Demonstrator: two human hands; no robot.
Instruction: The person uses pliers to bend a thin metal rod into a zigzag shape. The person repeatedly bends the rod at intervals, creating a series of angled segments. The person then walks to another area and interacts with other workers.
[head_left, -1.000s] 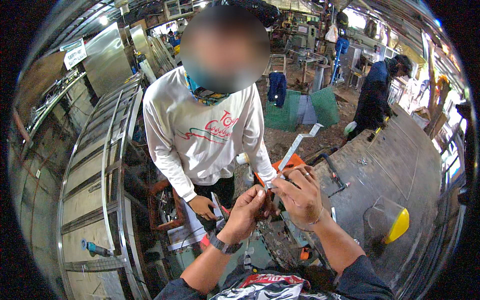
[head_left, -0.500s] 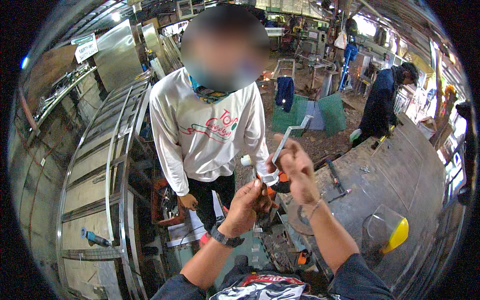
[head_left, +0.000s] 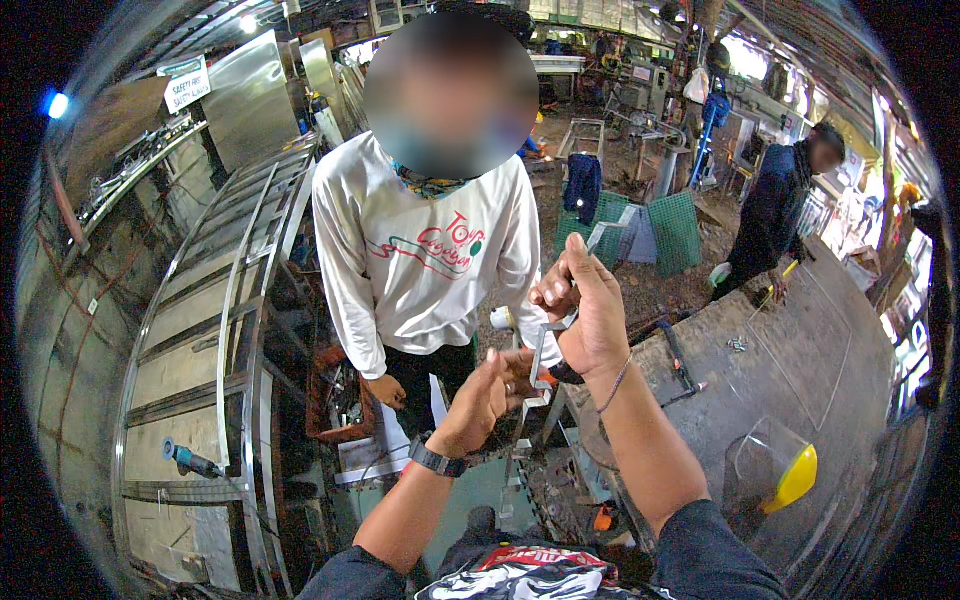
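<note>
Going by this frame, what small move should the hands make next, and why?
Probably close the fingers of the left hand lightly on the lower end of the bent metal strip to steady it: the right hand appears to hold the strip higher up, while the left's fingers look extended near that lower end.

the short sleeves (head_left: 715, 545) are dark, a black band (head_left: 437, 460) circles the left wrist (head_left: 453, 440), a thin bracelet (head_left: 616, 386) the right, the shirt (head_left: 520, 582) bears red-and-white print (head_left: 545, 557)
</note>
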